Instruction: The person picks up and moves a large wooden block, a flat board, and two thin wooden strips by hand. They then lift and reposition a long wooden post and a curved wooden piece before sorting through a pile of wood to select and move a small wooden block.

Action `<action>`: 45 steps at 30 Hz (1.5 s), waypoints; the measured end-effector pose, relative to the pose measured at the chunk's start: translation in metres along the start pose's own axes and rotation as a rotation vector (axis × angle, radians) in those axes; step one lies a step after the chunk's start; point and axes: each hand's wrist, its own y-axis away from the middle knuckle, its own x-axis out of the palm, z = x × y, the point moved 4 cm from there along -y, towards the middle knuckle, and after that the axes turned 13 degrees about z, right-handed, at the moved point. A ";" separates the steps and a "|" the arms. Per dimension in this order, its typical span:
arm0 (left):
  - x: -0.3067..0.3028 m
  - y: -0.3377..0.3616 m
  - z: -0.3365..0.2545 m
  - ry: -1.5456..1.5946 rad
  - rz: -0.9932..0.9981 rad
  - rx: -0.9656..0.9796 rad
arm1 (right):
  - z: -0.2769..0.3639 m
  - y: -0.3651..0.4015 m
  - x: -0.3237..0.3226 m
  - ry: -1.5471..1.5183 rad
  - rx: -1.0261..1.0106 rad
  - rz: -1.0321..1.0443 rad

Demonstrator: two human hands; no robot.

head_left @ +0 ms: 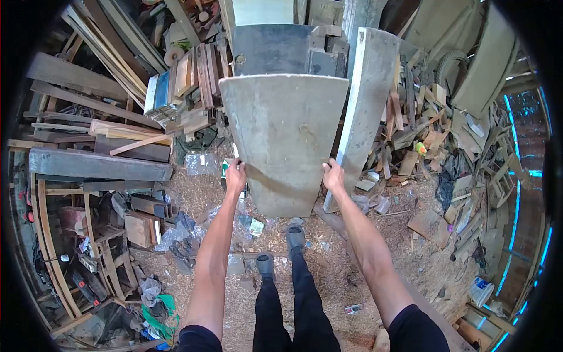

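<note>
Left hand (236, 176): gripping the grey board (284, 129) by its left edge.
Right hand (333, 175): closed on its right edge; I balance the width.

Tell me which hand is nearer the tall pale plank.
Right. The right hand grips the edge of the wide board just beside the pale plank; the left hand grips the opposite edge, farther from it.

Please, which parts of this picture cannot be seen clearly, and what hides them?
1. Head view: ground behind the grey board, hidden by the board.
2. Fingertips of the left hand and right hand, curled behind the board's edges.
3. Scrap wood pile on the right: pieces too small to name.
4. Picture corners: cut off by the dark lens rim.
</note>
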 end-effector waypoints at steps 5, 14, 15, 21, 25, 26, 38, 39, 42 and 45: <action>0.031 -0.036 0.028 0.004 0.077 -0.058 | -0.023 -0.033 0.020 0.073 0.111 0.023; 0.062 -0.077 0.069 0.240 0.209 -0.148 | -0.034 -0.063 0.059 -0.092 -0.025 0.145; 0.069 -0.084 0.081 0.242 0.214 -0.151 | -0.032 -0.063 0.064 -0.178 -0.002 0.196; 0.080 -0.079 0.077 0.278 0.243 -0.071 | -0.033 -0.058 0.061 -0.110 0.035 0.251; 0.095 -0.036 0.099 0.200 0.137 -0.014 | -0.036 -0.034 0.057 0.063 -0.146 0.066; 0.105 -0.013 0.116 0.228 0.064 0.078 | -0.050 -0.020 0.065 -0.072 0.013 0.185; 0.039 0.554 0.108 1.029 0.103 -1.141 | -0.127 0.327 0.067 0.481 0.200 0.894; 0.023 0.579 0.110 1.081 0.026 -1.123 | -0.111 0.332 0.066 0.519 0.169 0.904; 0.000 0.631 0.131 1.150 -0.011 -0.945 | -0.058 0.341 0.074 0.615 0.014 0.902; -0.004 0.655 0.206 0.729 -0.205 -0.794 | -0.008 0.352 0.094 0.689 -0.202 0.871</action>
